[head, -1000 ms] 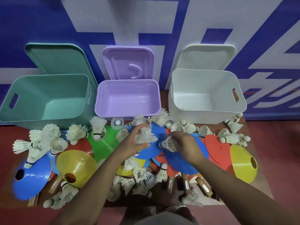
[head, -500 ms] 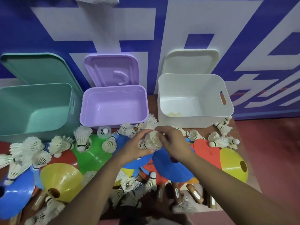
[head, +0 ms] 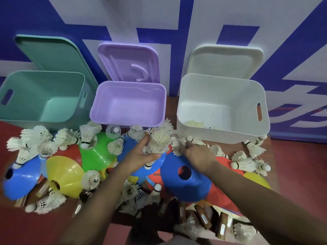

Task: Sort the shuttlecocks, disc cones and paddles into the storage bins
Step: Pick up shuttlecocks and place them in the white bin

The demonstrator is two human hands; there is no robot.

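Before the purple bin (head: 131,96): left hand (head: 139,156) clasps a shuttlecock cluster (head: 160,140); right hand (head: 196,154) pinches another shuttlecock (head: 177,147) just beside. Judged risk: the overfull grip may shed some onto the disc cones (head: 192,183), or crush feathers.

Back wall (head: 177,23): big blue + white graphic, broad angular bands; white blocks w/ blue bars running vert. & diag. Soft pale sheen on it top centre. Lighting even overall, shadows faint. Lower right, the print changes to thinner purple-blue stripes (head: 300,119) w/ a faint red line thru them. Floor (head: 300,165) is red, matte, seen to the right of the surface. Bottom-left corner also reddish but blurred, can't tell if it's floor or surface. Surface (head: 171,106) is brown, wood-look, meets the wall at the back; its right edge borders the red floor.
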